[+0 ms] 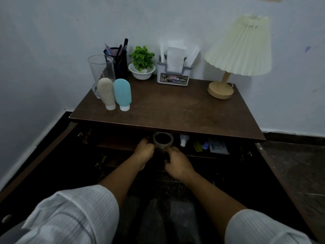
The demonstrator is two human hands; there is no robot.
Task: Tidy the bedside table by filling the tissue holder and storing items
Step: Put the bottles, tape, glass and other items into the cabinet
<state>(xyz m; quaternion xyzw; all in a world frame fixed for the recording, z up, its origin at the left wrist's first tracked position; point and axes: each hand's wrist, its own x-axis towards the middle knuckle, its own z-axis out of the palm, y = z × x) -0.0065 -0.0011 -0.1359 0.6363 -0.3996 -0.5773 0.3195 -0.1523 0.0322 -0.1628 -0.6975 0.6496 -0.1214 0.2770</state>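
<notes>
On the brown bedside table (175,110), a grey tissue holder (173,74) stands at the back, with white tissues sticking out of its top. Below the top, the cabinet is open and a roll of tape (163,139) sits at the front of the inner shelf. My left hand (144,151) grips the roll's left side. My right hand (177,162) has its fingers curled at the roll's lower right edge. Further right on the shelf lie a small white bottle (183,140), a yellow-green item (197,146), a blue cap (205,145) and a flat packet (218,147).
A glass (101,74), a beige tube (106,93), a blue tube (122,94), a mesh pen cup (117,62), a potted plant in a white bowl (142,67) and a lamp (237,55) stand on top. The cabinet doors (35,161) hang open at both sides.
</notes>
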